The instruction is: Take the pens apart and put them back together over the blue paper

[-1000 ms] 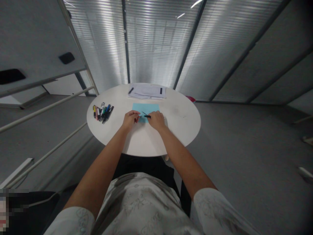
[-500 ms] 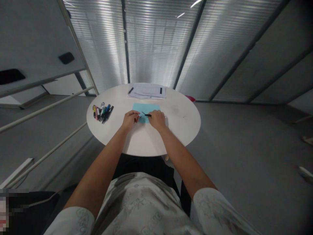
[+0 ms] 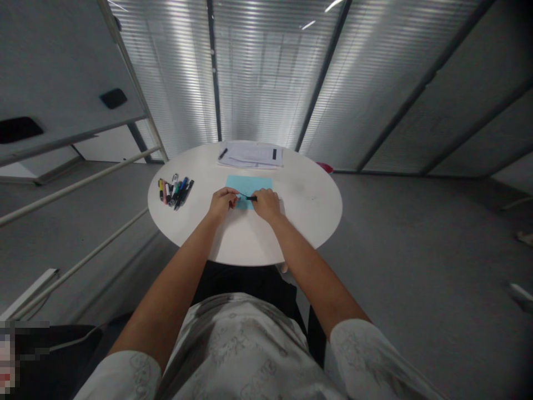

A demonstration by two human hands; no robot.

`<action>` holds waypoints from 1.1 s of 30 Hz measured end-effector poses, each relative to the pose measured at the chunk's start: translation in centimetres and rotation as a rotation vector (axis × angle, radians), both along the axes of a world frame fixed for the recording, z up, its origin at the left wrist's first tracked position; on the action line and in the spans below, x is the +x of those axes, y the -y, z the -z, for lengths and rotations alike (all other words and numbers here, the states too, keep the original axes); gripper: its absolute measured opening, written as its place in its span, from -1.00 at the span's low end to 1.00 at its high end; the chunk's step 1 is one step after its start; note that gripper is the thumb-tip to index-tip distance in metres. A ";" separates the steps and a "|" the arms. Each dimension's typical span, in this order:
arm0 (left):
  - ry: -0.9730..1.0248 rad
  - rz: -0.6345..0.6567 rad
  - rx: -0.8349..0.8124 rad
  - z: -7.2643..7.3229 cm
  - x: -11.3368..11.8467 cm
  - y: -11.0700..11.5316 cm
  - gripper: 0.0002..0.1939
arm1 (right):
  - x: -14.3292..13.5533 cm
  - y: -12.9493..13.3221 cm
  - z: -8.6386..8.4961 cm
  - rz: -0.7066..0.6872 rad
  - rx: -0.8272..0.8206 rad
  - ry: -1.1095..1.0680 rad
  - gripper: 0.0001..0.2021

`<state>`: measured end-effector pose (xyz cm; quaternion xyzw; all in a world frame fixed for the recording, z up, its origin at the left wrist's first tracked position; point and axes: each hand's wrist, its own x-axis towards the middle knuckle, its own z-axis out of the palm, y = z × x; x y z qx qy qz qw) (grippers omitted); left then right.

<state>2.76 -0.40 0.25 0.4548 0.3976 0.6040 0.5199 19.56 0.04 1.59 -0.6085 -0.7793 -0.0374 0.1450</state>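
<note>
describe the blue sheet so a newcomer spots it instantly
On the white table, find the person's left hand and right hand. Between and just beyond them lies the blue sheet; its colour sets it apart from the whitish papers farther back.

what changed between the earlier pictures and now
The thin end of the slim black object in the right hand has shifted left, now close by the fingers of the left hand; contact is too small to tell. No grip was visibly taken or released. Both hands, the blue sheet, the pens and the papers stayed about where they were.
</note>
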 end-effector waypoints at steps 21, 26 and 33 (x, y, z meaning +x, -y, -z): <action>-0.008 -0.013 -0.020 -0.2 0.1 0.2 -0.87 | -0.1 -0.5 0.6 0.053 -0.101 -0.087 -0.73; 0.000 0.006 0.006 0.0 0.0 0.0 -0.87 | -0.1 -0.3 0.7 0.050 -0.065 -0.065 -0.75; -0.001 0.009 0.002 -0.2 0.0 0.2 -0.89 | -0.1 -0.4 0.5 0.051 -0.046 -0.061 -0.77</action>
